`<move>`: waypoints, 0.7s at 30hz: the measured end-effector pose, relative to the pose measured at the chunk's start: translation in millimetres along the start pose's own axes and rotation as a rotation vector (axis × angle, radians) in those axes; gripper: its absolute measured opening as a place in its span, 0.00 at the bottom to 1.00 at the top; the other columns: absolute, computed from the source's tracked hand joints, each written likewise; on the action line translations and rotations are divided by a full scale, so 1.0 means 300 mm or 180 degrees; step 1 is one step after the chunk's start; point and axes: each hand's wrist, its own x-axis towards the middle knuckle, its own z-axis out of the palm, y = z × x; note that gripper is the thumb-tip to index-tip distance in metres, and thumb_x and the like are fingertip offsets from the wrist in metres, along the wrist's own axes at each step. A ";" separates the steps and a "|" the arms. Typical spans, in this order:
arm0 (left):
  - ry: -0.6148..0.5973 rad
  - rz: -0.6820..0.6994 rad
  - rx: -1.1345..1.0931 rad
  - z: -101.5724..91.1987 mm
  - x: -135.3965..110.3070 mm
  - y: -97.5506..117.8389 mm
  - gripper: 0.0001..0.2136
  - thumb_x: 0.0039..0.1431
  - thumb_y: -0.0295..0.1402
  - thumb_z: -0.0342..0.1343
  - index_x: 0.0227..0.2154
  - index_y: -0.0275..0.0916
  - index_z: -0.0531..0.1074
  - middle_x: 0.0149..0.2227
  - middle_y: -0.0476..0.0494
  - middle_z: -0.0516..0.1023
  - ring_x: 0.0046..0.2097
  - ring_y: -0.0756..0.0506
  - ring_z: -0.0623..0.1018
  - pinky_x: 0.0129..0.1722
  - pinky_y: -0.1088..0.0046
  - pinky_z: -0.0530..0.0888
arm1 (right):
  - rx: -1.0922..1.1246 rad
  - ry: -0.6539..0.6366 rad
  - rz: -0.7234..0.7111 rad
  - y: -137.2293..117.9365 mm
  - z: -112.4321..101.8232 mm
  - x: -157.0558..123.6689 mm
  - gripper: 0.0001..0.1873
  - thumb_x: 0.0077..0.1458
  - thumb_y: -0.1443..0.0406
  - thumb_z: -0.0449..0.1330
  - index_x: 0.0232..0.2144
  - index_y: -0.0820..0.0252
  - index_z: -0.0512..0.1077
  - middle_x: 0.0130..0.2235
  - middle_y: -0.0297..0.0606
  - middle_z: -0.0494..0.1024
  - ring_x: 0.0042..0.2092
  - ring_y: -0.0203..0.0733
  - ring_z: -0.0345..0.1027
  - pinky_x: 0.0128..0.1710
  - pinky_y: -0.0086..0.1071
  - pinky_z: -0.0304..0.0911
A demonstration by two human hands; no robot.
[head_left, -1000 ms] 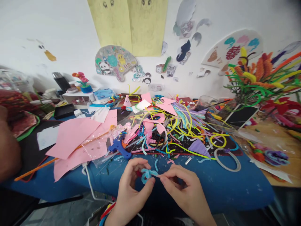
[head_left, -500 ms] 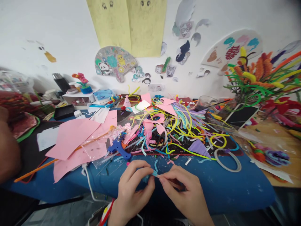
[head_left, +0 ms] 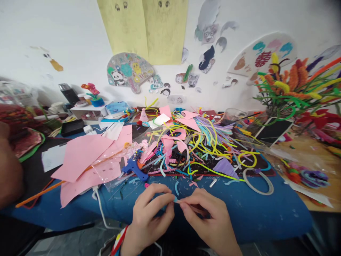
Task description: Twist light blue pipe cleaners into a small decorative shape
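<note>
At the near edge of the blue-covered table, my left hand (head_left: 150, 215) is closed in a pinch on a small light-blue piece (head_left: 175, 200), fuzzy-looking and mostly hidden by the fingers. Beside it my right hand (head_left: 210, 218) pinches a thin pale pink strip (head_left: 179, 201), whose tip meets the blue piece. Whether the two are joined cannot be made out. Just beyond the hands lie a short light-blue pipe cleaner bit (head_left: 176, 188) and a blue hot glue gun (head_left: 136, 170).
Pink paper sheets (head_left: 82, 154) lie at left with a white cable (head_left: 100, 206). A tangle of pipe cleaners (head_left: 202, 142) covers the dark mat. At right are a roll of clear tape (head_left: 258, 181) and a vase of pipe cleaner flowers (head_left: 279, 96). Another person's arm (head_left: 10, 170) shows far left.
Both hands stay nearly in place, with the left shifted slightly down and left. Less of the light-blue piece shows between the fingers. The things on the table have not moved.
</note>
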 end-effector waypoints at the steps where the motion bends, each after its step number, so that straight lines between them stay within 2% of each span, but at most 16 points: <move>1: -0.0009 -0.0006 -0.0022 -0.001 0.001 0.000 0.13 0.51 0.15 0.54 0.36 0.37 0.70 0.35 0.44 0.73 0.36 0.49 0.75 0.35 0.75 0.73 | 0.0001 -0.0002 -0.0002 0.000 0.000 0.000 0.07 0.54 0.69 0.59 0.26 0.61 0.74 0.20 0.30 0.67 0.21 0.29 0.58 0.21 0.25 0.52; 15: -0.0044 0.0017 -0.0218 0.000 0.000 -0.003 0.13 0.51 0.15 0.53 0.35 0.37 0.70 0.32 0.45 0.73 0.33 0.49 0.73 0.32 0.74 0.72 | 0.0084 0.0108 -0.0130 -0.004 0.004 0.002 0.06 0.53 0.71 0.59 0.25 0.62 0.74 0.20 0.29 0.66 0.20 0.29 0.57 0.20 0.25 0.51; 21: -0.0055 -0.0038 -0.0338 -0.003 -0.004 -0.004 0.13 0.50 0.14 0.53 0.36 0.36 0.70 0.32 0.45 0.73 0.34 0.48 0.73 0.33 0.72 0.71 | 0.0030 0.0142 -0.0153 -0.003 0.005 0.005 0.05 0.53 0.70 0.60 0.25 0.60 0.74 0.20 0.29 0.67 0.21 0.29 0.58 0.23 0.26 0.53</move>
